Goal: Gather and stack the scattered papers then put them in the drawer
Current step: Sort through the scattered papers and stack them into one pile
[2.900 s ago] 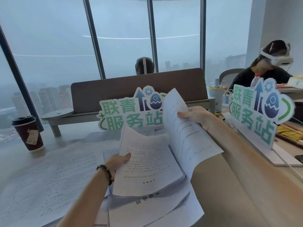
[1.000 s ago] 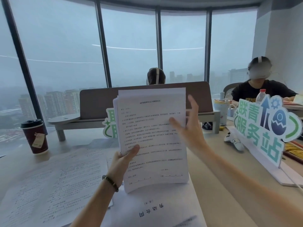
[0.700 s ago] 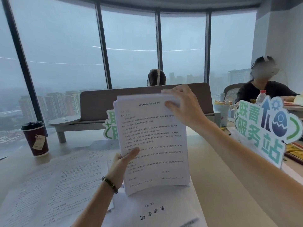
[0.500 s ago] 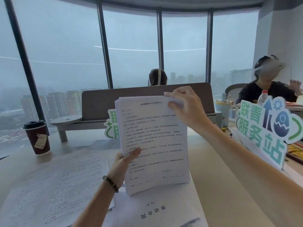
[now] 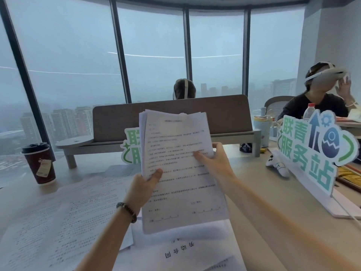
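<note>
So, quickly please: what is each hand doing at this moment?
Left hand: closed, gripping the left edge of the upright paper stack.
Right hand: closed, pinching the right edge of the same stack.

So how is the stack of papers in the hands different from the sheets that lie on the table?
The held stack stands nearly upright, lifted off the desk; the loose sheets lie flat on the table. The held stack is gathered, gripped by the left hand and right hand; the loose sheets are spread out, overlapping, untouched. Both are white printed pages.
</note>
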Tool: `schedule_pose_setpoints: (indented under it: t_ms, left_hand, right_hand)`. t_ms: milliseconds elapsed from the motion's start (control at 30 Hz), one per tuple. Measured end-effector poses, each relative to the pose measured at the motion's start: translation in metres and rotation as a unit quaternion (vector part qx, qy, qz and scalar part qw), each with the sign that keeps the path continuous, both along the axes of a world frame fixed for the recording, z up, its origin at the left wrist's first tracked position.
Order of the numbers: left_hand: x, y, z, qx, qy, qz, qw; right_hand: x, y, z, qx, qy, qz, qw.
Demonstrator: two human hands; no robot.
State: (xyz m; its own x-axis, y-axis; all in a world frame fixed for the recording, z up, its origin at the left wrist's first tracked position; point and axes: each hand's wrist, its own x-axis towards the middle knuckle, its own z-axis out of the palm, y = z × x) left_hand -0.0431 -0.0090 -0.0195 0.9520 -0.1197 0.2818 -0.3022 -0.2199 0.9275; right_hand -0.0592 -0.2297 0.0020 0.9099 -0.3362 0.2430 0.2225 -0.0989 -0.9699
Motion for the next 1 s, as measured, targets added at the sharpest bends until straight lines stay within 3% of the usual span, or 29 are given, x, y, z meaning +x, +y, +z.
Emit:
schedule_pose_setpoints:
  t_ms: [100, 167, 200, 267, 300, 367, 433, 567, 767, 867, 1000]
  left_hand:
    - [0.008, 0.015, 0.005, 0.018, 0.053, 0.019, 0.998]
    - [0.013, 0.031, 0.003, -0.003, 0.127, -0.004, 0.992]
    - [0.016, 0.039, 0.000, -0.005, 0.156, -0.010, 0.988]
    - [0.026, 0.052, -0.011, 0.018, 0.184, 0.019, 0.983]
    - [0.031, 0.057, -0.020, 0.042, 0.192, 0.046, 0.979]
    - [0.038, 0.062, -0.037, 0.117, 0.210, 0.088, 0.967]
    - [0.042, 0.064, -0.050, 0.165, 0.229, 0.102, 0.954]
    - [0.045, 0.056, -0.053, 0.181, 0.233, 0.093, 0.951]
    - [0.042, 0.028, -0.054, 0.163, 0.227, 0.079, 0.957]
    - [0.042, 0.016, -0.054, 0.153, 0.226, 0.069, 0.960]
    - [0.042, 0.015, -0.052, 0.114, 0.230, 0.053, 0.965]
  right_hand:
    - [-0.003, 0.003, 0.004, -0.001, 0.064, 0.049, 0.997]
    - [-0.005, 0.001, -0.002, -0.117, 0.130, 0.048, 0.983]
    - [-0.004, -0.003, -0.009, -0.236, 0.169, 0.033, 0.956]
    - [-0.007, -0.010, -0.023, -0.439, 0.242, 0.004, 0.865]
    - [-0.010, -0.013, -0.030, -0.491, 0.262, 0.007, 0.831]
    - [-0.015, -0.018, -0.042, -0.528, 0.260, 0.019, 0.808]
    - [-0.018, -0.019, -0.047, -0.522, 0.246, 0.019, 0.816]
    - [-0.014, -0.021, -0.054, -0.454, 0.238, 0.026, 0.858]
    - [-0.006, -0.037, -0.065, -0.221, 0.240, 0.031, 0.945]
    - [-0.014, -0.040, -0.059, -0.152, 0.264, 0.095, 0.948]
    - [-0.018, -0.043, -0.056, -0.134, 0.283, 0.137, 0.940]
